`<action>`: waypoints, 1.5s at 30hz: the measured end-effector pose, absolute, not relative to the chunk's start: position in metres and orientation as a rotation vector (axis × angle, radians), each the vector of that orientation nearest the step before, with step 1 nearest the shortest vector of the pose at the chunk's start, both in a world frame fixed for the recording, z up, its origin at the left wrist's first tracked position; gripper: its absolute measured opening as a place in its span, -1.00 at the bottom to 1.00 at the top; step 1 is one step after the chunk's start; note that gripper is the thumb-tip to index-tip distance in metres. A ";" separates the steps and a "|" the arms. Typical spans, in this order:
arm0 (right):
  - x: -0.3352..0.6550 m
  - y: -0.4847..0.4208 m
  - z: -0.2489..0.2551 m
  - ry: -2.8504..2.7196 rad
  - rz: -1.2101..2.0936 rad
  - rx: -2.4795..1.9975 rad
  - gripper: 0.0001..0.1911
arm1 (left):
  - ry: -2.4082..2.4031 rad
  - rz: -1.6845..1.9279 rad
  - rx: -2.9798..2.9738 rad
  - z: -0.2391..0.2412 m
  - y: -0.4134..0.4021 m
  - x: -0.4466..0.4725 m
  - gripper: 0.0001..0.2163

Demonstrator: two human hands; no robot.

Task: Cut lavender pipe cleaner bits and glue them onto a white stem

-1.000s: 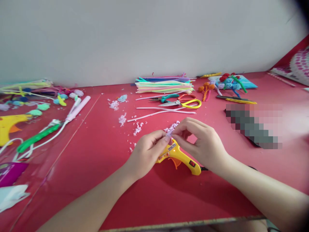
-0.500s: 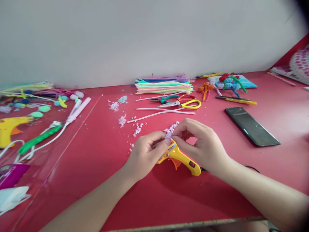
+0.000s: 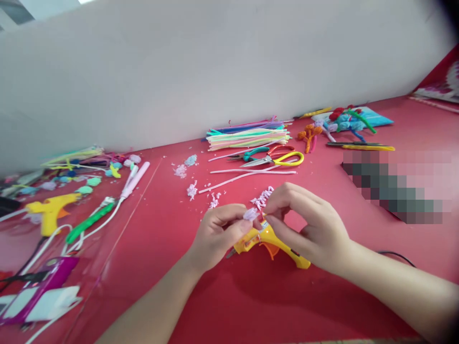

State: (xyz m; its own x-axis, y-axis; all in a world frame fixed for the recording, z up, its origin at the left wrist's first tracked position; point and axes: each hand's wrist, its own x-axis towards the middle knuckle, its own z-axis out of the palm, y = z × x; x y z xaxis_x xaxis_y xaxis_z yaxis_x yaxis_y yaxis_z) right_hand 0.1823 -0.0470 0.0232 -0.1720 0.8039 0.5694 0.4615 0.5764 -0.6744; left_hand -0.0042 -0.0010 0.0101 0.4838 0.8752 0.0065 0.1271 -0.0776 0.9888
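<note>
Both my hands meet over the red table, pinching a small lilac fuzzy piece (image 3: 250, 214) between them. My left hand (image 3: 218, 234) grips it with thumb and fingers closed. My right hand (image 3: 308, 224) pinches the same piece from the right with fingertips closed. Directly beneath my hands lies a yellow glue gun (image 3: 272, 243) on its side, its cord running off to the right. Lilac pipe-cleaner scraps (image 3: 263, 197) lie just beyond my fingers.
A stack of pastel pipe cleaners (image 3: 247, 136) lies by the wall, with yellow-handled scissors (image 3: 283, 159) and teal pliers (image 3: 253, 154) in front. Finished pipe-cleaner flowers (image 3: 340, 122) sit far right. A second glue gun (image 3: 50, 210), cables and pompoms crowd the left.
The camera tilted and shifted, so everything sits slightly lower and to the right. My hands stay together on the lilac piece, with the fingers shifted slightly.
</note>
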 end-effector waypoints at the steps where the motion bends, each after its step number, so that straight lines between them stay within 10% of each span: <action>1: 0.182 -0.048 0.023 -1.826 0.424 -1.011 -0.90 | 0.916 0.784 1.553 0.009 -0.001 -0.005 -0.85; 45: 0.180 -0.044 0.016 -1.827 0.462 -1.043 -0.91 | 0.909 0.796 2.035 0.015 -0.008 0.003 -0.79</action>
